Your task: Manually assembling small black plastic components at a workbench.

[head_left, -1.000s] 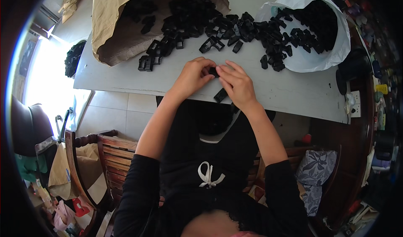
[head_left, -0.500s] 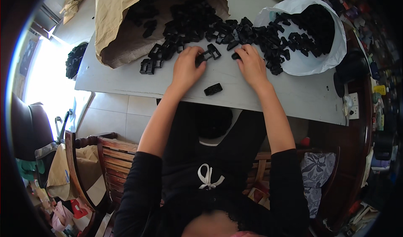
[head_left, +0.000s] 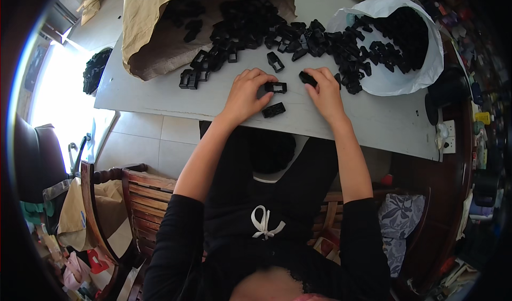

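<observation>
My left hand (head_left: 247, 94) pinches a small black rectangular plastic frame (head_left: 280, 87) with an open middle, just above the grey table. A solid-looking black plastic part (head_left: 307, 78) is held between the thumb and fingers of my right hand (head_left: 324, 92). Just below the frame, an assembled-looking black block (head_left: 273, 110) lies on the tabletop near the front edge. Another hollow black frame (head_left: 275, 61) rests by itself beyond my left fingertips. Past both hands spreads a pile of similar black parts (head_left: 314, 38).
A brown paper bag (head_left: 140, 18) at the far left spills hollow black frames. On the right, a white plastic bag (head_left: 392, 88) spills more black parts. The grey table (head_left: 373, 120) ends close to my lap. A wooden chair (head_left: 144, 199) stands at left.
Both hands have drawn back toward me from the pile, each with a black part. One hollow frame now lies apart beyond my left hand.
</observation>
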Demonstrator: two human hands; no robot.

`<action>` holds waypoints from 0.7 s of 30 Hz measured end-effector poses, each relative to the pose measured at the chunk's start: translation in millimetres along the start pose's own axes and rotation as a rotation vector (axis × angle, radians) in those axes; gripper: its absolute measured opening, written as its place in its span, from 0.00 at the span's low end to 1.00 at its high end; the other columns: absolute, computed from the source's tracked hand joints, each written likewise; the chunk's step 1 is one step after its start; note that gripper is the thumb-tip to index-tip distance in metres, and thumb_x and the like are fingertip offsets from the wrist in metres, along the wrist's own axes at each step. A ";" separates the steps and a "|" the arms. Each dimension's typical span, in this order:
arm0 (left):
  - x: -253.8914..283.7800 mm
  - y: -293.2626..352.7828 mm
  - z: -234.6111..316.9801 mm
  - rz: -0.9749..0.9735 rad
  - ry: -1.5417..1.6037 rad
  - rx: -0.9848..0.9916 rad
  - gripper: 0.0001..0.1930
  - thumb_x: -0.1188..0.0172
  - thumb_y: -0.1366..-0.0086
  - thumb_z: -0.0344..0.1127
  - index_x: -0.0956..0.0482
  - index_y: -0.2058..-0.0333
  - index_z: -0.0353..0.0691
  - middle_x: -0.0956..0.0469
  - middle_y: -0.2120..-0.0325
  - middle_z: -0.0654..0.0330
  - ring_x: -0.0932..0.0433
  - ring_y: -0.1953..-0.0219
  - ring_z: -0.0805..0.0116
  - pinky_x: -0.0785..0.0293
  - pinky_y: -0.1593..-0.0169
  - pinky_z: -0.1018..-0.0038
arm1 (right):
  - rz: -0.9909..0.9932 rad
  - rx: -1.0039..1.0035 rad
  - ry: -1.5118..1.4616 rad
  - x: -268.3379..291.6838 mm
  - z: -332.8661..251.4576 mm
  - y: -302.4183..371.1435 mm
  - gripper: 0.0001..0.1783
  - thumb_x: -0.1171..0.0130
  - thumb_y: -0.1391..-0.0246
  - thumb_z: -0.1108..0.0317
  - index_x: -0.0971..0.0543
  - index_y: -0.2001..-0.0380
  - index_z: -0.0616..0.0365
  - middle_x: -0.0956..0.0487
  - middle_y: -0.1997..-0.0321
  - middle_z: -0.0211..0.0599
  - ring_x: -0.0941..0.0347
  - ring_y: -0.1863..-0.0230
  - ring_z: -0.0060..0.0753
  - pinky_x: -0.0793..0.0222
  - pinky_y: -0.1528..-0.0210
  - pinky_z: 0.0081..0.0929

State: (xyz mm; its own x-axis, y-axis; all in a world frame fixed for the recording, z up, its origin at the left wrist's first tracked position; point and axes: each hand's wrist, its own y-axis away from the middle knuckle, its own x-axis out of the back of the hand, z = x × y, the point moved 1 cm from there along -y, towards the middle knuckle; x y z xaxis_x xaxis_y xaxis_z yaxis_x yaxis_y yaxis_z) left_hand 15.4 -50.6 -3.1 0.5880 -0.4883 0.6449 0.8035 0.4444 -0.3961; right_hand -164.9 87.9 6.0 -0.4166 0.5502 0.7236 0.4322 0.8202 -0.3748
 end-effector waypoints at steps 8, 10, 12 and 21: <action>0.6 0.2 -1.6 -0.025 -0.002 0.014 0.17 0.34 0.51 0.30 0.20 0.59 0.42 0.23 0.62 0.63 0.27 0.56 0.60 0.35 0.49 0.66 | -0.007 0.221 -0.165 -24.6 -48.0 7.9 0.15 0.39 0.52 0.81 0.19 0.59 0.58 0.23 0.62 0.36 0.24 0.69 0.32 0.27 0.69 0.24; 0.1 -0.2 -1.9 -0.037 0.003 0.015 0.17 0.34 0.51 0.30 0.20 0.59 0.41 0.23 0.62 0.63 0.27 0.56 0.60 0.35 0.49 0.66 | 0.020 0.284 -0.088 -29.3 -46.2 7.4 0.16 0.38 0.53 0.81 0.18 0.58 0.56 0.22 0.61 0.36 0.24 0.67 0.33 0.26 0.67 0.24; 0.6 -0.1 -3.0 -0.049 0.009 0.017 0.17 0.35 0.51 0.30 0.21 0.59 0.41 0.23 0.62 0.63 0.27 0.56 0.60 0.36 0.49 0.66 | 0.046 0.346 -0.010 -28.3 -46.3 7.1 0.17 0.38 0.54 0.80 0.18 0.58 0.55 0.21 0.59 0.35 0.23 0.64 0.34 0.26 0.66 0.25; 6.8 -32.0 -3.2 0.080 -0.028 0.091 0.27 0.47 0.49 0.18 0.28 0.48 0.47 0.33 0.49 0.52 0.26 0.54 0.52 0.26 0.56 0.65 | -0.001 0.413 0.202 -13.6 -43.1 22.3 0.18 0.42 0.52 0.73 0.19 0.55 0.51 0.20 0.54 0.33 0.25 0.51 0.43 0.30 0.49 0.35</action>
State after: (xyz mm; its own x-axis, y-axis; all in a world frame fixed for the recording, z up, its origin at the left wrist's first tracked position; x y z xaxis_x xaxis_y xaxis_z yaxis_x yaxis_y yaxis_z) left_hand -6.1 -70.5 11.9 0.6463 -0.4281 0.6317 0.7415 0.5481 -0.3871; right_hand -115.2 92.0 12.8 -0.2348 0.5414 0.8073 0.0594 0.8370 -0.5440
